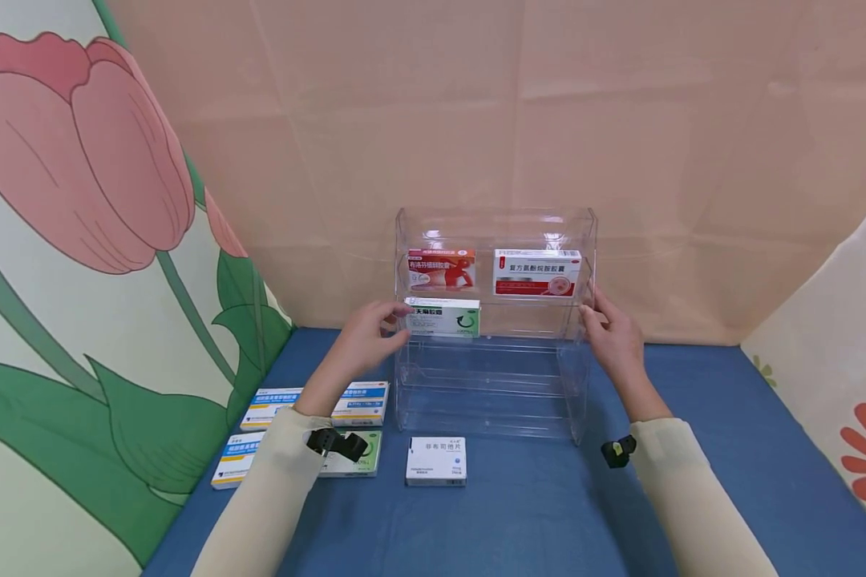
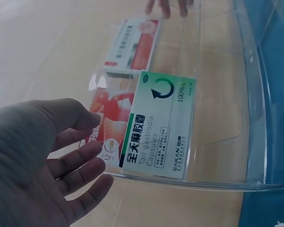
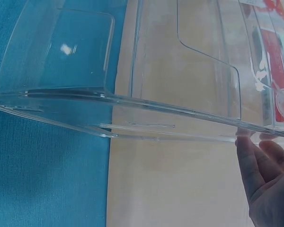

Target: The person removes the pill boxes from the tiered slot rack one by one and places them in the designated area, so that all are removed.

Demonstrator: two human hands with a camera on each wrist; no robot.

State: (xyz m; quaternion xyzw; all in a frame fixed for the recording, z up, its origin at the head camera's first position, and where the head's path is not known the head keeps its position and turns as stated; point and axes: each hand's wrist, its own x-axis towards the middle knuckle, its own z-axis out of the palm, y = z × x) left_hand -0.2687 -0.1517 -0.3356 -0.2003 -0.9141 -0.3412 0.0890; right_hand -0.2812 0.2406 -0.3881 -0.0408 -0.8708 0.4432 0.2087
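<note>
A clear acrylic rack (image 1: 487,417) with tiered shelves stands on the blue table. A white-and-green box of Tall Gastrodia Capsules (image 2: 161,125) sits on its middle tier at the left. Just left of that box is my left hand (image 1: 371,336), its fingers spread and slightly bent, pinching nothing. My right hand (image 1: 616,332) is at the rack's right side, fingertips touching the outside of the clear side panel (image 3: 180,111). The top tier holds a red medicine box (image 1: 442,270) at the left and a white-and-red one (image 1: 537,274) at the right.
In front of the rack lies a small white box (image 1: 436,462). Several blue-and-white boxes (image 1: 361,403) and a white-and-green box (image 1: 364,457) lie at the front left, partly hidden by my left forearm. Behind stands a beige cloth backdrop (image 1: 476,104).
</note>
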